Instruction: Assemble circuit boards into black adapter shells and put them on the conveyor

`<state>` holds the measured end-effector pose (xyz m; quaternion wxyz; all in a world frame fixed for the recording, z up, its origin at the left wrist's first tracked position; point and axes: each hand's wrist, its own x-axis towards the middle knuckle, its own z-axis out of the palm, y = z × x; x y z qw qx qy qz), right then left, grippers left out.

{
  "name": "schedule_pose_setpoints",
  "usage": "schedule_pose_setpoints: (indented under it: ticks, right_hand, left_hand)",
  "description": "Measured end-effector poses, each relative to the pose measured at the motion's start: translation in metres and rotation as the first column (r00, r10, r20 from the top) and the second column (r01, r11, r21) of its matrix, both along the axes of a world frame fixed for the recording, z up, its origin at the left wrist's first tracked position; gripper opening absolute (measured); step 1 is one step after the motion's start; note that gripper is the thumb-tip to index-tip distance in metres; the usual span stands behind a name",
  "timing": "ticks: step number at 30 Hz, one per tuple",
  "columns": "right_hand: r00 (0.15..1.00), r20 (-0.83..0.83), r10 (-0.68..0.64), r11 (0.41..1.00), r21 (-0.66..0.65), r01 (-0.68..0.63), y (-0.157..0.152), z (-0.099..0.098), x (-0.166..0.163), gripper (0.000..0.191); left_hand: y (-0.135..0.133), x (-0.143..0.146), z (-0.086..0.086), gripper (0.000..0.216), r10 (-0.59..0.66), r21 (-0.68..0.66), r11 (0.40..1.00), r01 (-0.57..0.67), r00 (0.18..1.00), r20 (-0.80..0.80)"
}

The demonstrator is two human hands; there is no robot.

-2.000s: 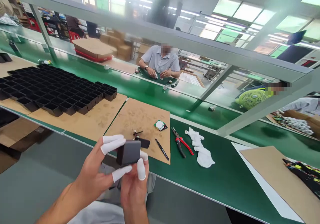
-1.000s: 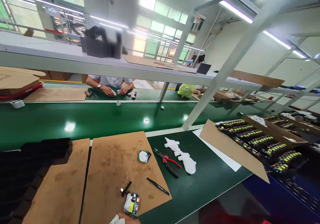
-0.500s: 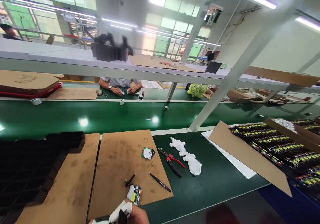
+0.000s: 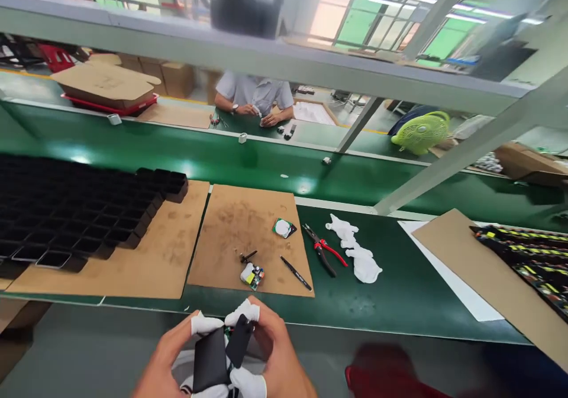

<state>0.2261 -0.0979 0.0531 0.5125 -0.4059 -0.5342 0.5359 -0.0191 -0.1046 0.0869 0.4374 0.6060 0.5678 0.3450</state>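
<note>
My left hand (image 4: 173, 356) grips a black box-shaped casing (image 4: 209, 359) at the bottom of the view, below the bench edge. My right hand (image 4: 270, 356) pinches a flat black lid piece (image 4: 240, 340) against that casing. Both hands wear white finger cots. A small circuit board (image 4: 251, 275) with yellow and blue parts lies on the brown cardboard mat (image 4: 231, 232) just beyond my hands, beside a small black tool (image 4: 247, 257) and black tweezers (image 4: 296, 272).
Rows of black casings (image 4: 75, 214) fill the left mat. Red-handled pliers (image 4: 325, 251), white gloves (image 4: 357, 256) and a tape roll (image 4: 283, 227) lie on the green bench (image 4: 377, 303). Circuit boards (image 4: 528, 256) sit on cardboard at right. A person works across the conveyor (image 4: 252, 99).
The view swung up and right, then back down. The circuit board now lies on the mat, and both hands have come together on the casing and lid.
</note>
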Motion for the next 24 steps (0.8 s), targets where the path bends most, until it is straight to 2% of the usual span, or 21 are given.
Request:
schedule_pose_setpoints:
  ticks: [4, 6, 9, 12, 15, 18, 24]
  right_hand:
    - [0.999, 0.018, -0.038, 0.997, 0.061, 0.037, -0.011, 0.002, 0.007, 0.082]
    - [0.999, -0.028, -0.034, 0.997, 0.071, 0.036, -0.008, 0.009, 0.007, 0.071]
    - [0.99, -0.133, -0.038, 0.999, -0.015, 0.036, 0.002, 0.016, 0.007, 0.053]
    - [0.948, -0.299, -0.111, 0.986, -0.152, 0.067, 0.014, 0.009, 0.011, 0.053]
    - [0.892, -0.413, -0.184, 0.968, -0.233, 0.092, 0.023, -0.005, 0.015, 0.058]
    - [0.867, -0.44, -0.235, 0.957, -0.262, 0.126, 0.031, -0.013, 0.015, 0.052]
    - [0.847, -0.45, -0.283, 0.942, -0.298, 0.156, 0.04, -0.011, 0.006, 0.052]
  left_hand:
    - [-0.009, 0.001, -0.016, 0.071, -0.068, 0.011, 0.998, 0.067, 0.997, 0.022]
    - [-0.011, 0.001, -0.023, 0.073, -0.077, 0.014, 0.997, 0.077, 0.997, 0.006]
    - [-0.009, -0.004, -0.033, 0.074, -0.047, 0.024, 0.999, 0.048, 0.999, -0.022]
    - [0.001, -0.01, -0.04, 0.074, -0.02, 0.041, 0.999, 0.02, 1.0, -0.005]
    - [0.017, -0.011, -0.041, 0.065, -0.015, 0.035, 0.999, 0.011, 0.994, 0.108]
    - [0.034, -0.005, -0.038, 0.066, -0.053, 0.036, 0.998, 0.045, 0.965, 0.255]
    - [0.056, 0.012, -0.035, 0.064, -0.149, 0.062, 0.989, 0.136, 0.927, 0.345]
